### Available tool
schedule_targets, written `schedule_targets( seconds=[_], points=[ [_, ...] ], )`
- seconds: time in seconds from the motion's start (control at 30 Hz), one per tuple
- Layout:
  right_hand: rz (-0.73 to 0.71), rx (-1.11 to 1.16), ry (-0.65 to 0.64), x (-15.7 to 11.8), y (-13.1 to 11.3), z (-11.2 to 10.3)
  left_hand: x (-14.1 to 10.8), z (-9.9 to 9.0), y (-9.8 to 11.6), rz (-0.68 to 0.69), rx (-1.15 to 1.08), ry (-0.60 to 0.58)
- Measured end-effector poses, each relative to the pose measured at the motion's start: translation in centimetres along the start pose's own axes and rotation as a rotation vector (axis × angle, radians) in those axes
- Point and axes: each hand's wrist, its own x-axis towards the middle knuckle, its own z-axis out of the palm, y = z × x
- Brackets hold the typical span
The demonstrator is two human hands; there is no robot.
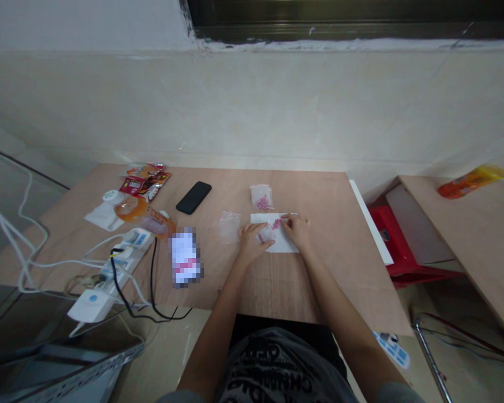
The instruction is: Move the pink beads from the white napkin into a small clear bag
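The left hand (252,243) is curled, its fingers closed around a small clear plastic bag (265,235) that lies on a white paper sheet (282,242). The right hand (297,230) rests on the far right part of the sheet, fingers bent down just beside a scatter of pink beads (276,224); whether they pinch anything, I cannot tell. The sheet sits near the middle of a plywood counter (327,263). Beyond it lies a clear zip bag holding pink beads (261,197), and to its left a flat clear bag (229,226). Further left are a black smartphone (194,197), a pixelated package (186,257), an orange pouch (140,212), snack wrappers (145,182) and a white power strip (128,258) with tangled cables (29,263). To the right, a red plastic stool (397,240) stands below a second wooden counter (457,235), which carries an orange-and-yellow bottle (474,180).
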Motion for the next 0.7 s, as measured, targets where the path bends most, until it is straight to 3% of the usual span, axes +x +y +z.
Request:
schedule_targets(
  seconds=[0.47, 0.7],
  points=[
    [0.019, 0.111, 0.058, -0.8, -0.6, -0.5, 0.1, -0.2, 0.3, -0.023, -0.028, -0.007],
    [-0.077, 0.36, -0.051, -1.9, -1.7, -0.7, 0.0, -0.3, 0.5, -0.018, -0.037, -0.019]
  ],
)
